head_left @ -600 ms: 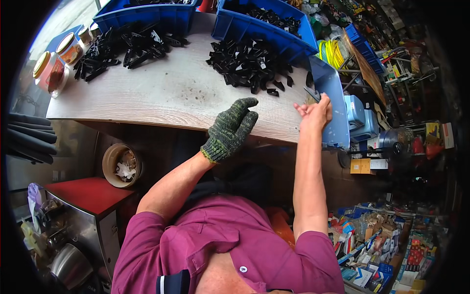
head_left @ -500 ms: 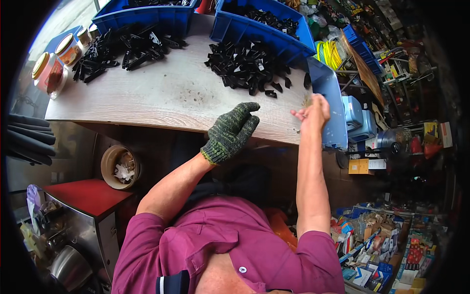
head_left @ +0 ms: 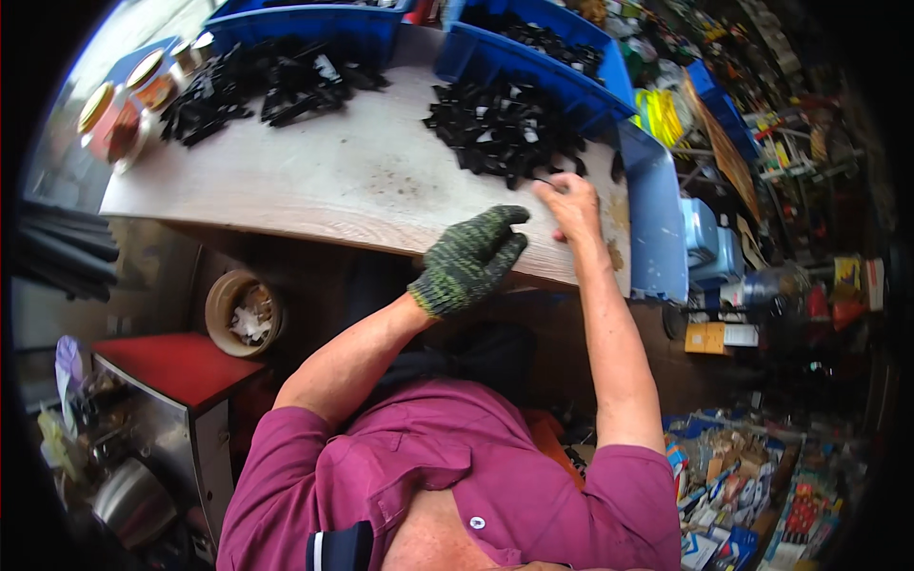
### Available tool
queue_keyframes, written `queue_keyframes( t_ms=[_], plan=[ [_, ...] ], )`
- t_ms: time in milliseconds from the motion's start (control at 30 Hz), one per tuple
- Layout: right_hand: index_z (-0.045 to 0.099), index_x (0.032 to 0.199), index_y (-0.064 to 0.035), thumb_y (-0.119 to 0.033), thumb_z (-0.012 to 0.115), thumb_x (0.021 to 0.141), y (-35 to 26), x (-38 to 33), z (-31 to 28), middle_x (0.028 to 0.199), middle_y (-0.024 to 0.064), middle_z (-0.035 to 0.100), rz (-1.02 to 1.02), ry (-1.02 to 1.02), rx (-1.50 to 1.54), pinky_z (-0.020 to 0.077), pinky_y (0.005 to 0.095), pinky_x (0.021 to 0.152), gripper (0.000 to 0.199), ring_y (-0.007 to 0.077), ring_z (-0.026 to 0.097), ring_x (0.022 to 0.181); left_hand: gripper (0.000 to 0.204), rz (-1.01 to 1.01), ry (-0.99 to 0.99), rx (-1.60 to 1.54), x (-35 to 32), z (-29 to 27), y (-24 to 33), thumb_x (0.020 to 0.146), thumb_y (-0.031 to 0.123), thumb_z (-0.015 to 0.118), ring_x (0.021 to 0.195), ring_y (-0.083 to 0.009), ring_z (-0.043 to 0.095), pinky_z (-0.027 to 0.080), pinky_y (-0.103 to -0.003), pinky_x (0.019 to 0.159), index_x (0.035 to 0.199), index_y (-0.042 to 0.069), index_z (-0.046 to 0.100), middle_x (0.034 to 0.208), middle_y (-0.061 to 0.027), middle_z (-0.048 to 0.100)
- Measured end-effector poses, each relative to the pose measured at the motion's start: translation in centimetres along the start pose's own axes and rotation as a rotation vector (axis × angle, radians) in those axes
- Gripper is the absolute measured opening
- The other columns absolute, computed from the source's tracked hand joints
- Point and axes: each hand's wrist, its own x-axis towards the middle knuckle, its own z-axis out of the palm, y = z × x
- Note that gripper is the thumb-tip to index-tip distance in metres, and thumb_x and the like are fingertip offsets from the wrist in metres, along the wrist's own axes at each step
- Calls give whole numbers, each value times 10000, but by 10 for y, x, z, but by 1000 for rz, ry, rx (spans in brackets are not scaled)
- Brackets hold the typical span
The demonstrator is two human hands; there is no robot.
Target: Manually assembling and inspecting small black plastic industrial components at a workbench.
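Observation:
On the light wooden table, a heap of small black plastic pieces (head_left: 505, 128) lies in front of the right blue crate. My bare right hand (head_left: 574, 207) is at the heap's near edge, its thumb and forefinger closed on a small black plastic piece (head_left: 546, 182); motion blurs the exact grip. To its left, just over the table's front edge, is my left hand (head_left: 468, 262) in a dark green knitted glove. Its thumb and forefinger stand apart with nothing visible between them. The palm side is hidden.
Longer black plastic parts (head_left: 305, 86) lie at the table's far left, beside lidded jars (head_left: 112, 124). Two blue crates (head_left: 309, 30) (head_left: 533, 71) stand at the back. A blue panel (head_left: 659, 224) borders the right side. Below left are a bucket (head_left: 217, 319) and a red-topped cabinet (head_left: 176, 366).
My right hand has moved left and forward, from beside the blue panel to the near edge of the heap. My gloved left hand keeps nearly the same pose. The whole view has shifted slightly.

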Motion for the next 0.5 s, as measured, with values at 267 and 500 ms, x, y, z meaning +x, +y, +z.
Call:
queue_keyframes(
  t_ms=[267,500],
  plan=[
    [625,1003,-6,-310,764,890,-4,-47,19,534,-7,510,50,-118,732,465,272,399,353,93,463,404,451,-23,88,179,20,6,-13,900,299,689,787,-351,671,533,-437,729,1248,24,605,920,-189,700],
    [653,912,-38,-233,729,938,-10,-70,47,849,-9,650,-76,-76,941,446,214,725,210,62,547,760,258,-40,18,404,22,-1,-3,900,317,619,751,-394,668,523,-497,632,994,77,606,846,-181,673]
  ],
)
